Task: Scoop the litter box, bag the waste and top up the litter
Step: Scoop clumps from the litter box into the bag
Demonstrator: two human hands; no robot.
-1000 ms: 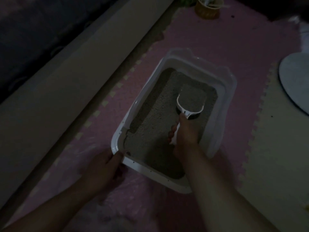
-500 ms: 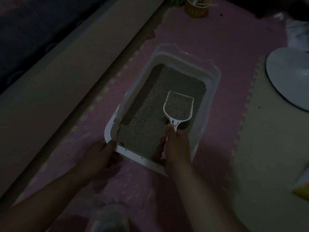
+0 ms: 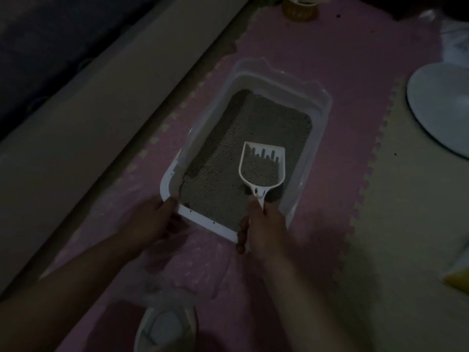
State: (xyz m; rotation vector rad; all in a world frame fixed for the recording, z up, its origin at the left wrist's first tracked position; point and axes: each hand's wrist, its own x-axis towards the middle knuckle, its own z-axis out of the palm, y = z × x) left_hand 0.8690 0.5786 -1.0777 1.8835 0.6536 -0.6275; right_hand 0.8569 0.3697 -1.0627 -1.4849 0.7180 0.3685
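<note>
The right hand (image 3: pixel 266 224) grasps the handle of the white scoop (image 3: pixel 262 168) over the near end of the litter box (image 3: pixel 322 102). The scoop's long axis runs with the box's length — blade pointing to the far end, half filled with litter (image 3: pixel 228 158), slots bare at its tip. The left hand (image 3: pixel 154 219) grips the box's near left corner. The box lies on a pink mat (image 3: pixel 355 59), its right wall just beside the scoop — wider room to the scoop's left.

Pink mat (image 3: pixel 355 59); yellow cup (image 3: pixel 299 8)
</note>
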